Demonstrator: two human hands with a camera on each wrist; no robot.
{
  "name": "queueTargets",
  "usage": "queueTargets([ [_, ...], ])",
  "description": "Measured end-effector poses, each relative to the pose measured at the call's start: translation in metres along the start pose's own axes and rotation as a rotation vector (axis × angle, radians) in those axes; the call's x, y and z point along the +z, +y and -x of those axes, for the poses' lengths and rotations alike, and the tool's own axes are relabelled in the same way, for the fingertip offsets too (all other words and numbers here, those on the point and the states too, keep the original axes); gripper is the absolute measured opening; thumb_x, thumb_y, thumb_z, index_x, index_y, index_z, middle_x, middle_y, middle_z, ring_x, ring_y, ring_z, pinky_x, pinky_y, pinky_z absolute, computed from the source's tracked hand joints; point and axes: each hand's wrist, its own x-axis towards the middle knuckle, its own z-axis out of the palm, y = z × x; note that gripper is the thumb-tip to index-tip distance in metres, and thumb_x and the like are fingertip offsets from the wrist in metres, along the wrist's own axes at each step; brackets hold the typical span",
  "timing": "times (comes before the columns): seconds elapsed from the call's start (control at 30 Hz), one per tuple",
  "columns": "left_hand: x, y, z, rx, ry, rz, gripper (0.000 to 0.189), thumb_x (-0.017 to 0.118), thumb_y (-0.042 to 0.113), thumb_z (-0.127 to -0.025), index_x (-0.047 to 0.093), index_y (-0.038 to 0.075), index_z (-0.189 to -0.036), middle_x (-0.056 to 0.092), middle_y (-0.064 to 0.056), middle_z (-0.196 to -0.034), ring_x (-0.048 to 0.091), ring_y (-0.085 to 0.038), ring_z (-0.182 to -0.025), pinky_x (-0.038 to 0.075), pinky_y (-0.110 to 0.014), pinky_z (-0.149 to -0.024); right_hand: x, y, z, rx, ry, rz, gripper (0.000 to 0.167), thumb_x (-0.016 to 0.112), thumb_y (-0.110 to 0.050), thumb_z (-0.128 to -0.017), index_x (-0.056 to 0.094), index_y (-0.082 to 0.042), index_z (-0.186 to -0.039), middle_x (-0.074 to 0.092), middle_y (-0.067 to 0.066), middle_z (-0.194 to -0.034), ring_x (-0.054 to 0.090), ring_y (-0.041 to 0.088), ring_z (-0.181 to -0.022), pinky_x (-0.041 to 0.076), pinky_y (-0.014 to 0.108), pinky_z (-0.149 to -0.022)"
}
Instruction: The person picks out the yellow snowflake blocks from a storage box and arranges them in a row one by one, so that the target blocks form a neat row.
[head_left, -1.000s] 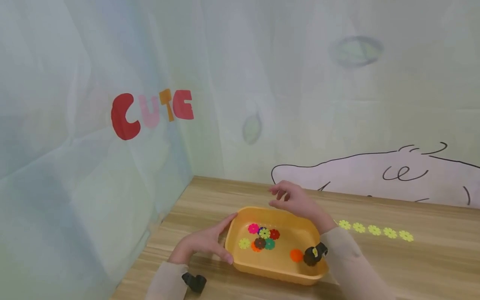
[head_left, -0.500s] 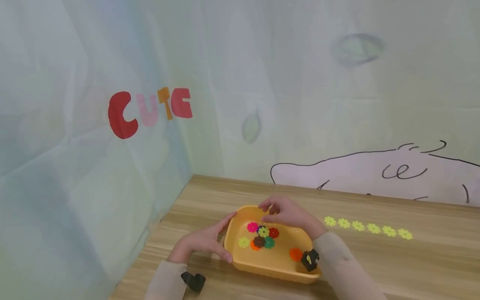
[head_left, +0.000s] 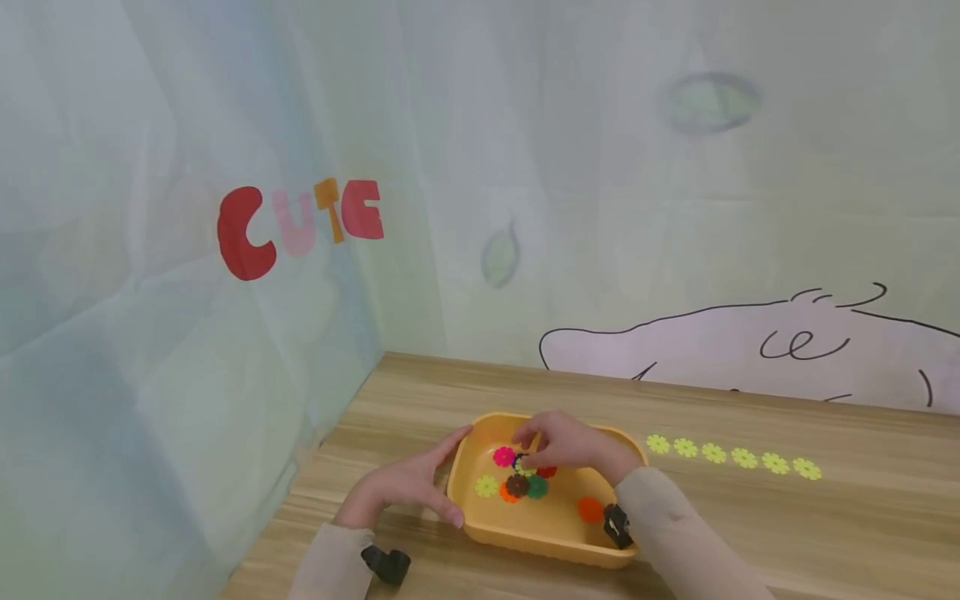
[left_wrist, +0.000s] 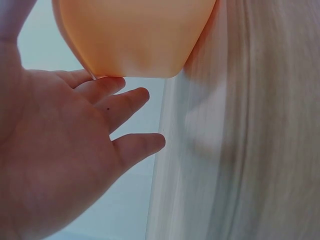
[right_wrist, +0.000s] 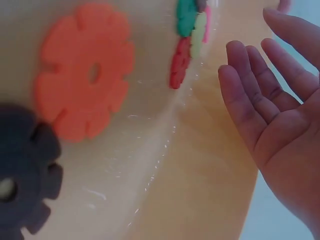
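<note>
An orange-yellow plastic basket (head_left: 551, 550) sits on the table with several flower-shaped discs in it. My left hand (head_left: 405, 490) rests spread against its left side, thumb toward the front; in the left wrist view its fingers are nearly straight, fingertips at the basket wall. My right hand (head_left: 567, 443) is inside the basket, over a small heap of discs, its thumb tip overlapping a yellow disc (head_left: 523, 468). In the right wrist view the right fingers bend slightly, with nothing between them. Pink (head_left: 504, 456), brown (head_left: 517, 486) and green (head_left: 537, 487) discs lie around there.
Right of the basket, several yellow flower discs (head_left: 714, 453) form a row on the wooden table (head_left: 847, 542). An orange disc (right_wrist: 85, 72) and a dark one (right_wrist: 27, 175) lie at the basket's near right. Cloth walls stand behind and left.
My right hand has come from beyond the basket's back rim, down and toward me into the basket, over the heap. My left hand has stayed at the basket's side.
</note>
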Motion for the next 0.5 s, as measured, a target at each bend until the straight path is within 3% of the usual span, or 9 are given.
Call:
queueTargets([
  [0.17, 0.0, 0.0, 0.0, 0.006, 0.0, -0.006, 0.124, 0.087, 0.04, -0.067, 0.006, 0.009, -0.156, 0.012, -0.018, -0.16, 0.014, -0.037, -0.145, 0.017, -0.059, -0.115, 0.007, 0.002, -0.002, 0.06, -0.033, 0.031, 0.029, 0.075, -0.011, -0.082, 0.069, -0.005, -0.11, 0.066, 0.002, -0.1, 0.058, 0.015, -0.079, 0.054, 0.026, -0.07],
  [0.33, 0.0, 0.001, 0.0, -0.003, -0.001, -0.009, 0.125, 0.087, 0.042, -0.067, 0.006, 0.01, -0.156, 0.013, -0.018, -0.16, 0.015, -0.036, -0.145, 0.018, -0.059, -0.115, 0.012, 0.002, -0.003, 0.047, -0.025, 0.141, 0.026, 0.076, -0.01, -0.081, 0.07, -0.006, -0.106, 0.067, 0.001, -0.102, 0.057, 0.018, -0.091, 0.052, 0.037, -0.087],
  [0.5, 0.001, 0.001, 0.0, -0.001, -0.003, -0.008, 0.124, 0.087, 0.042, -0.067, 0.006, 0.01, -0.156, 0.014, -0.018, -0.16, 0.016, -0.037, -0.145, 0.019, -0.059, -0.114, 0.014, 0.001, -0.004, 0.05, -0.021, 0.191, 0.025, 0.075, -0.008, -0.081, 0.071, -0.005, -0.106, 0.067, 0.003, -0.104, 0.058, 0.02, -0.094, 0.05, 0.042, -0.094],
])
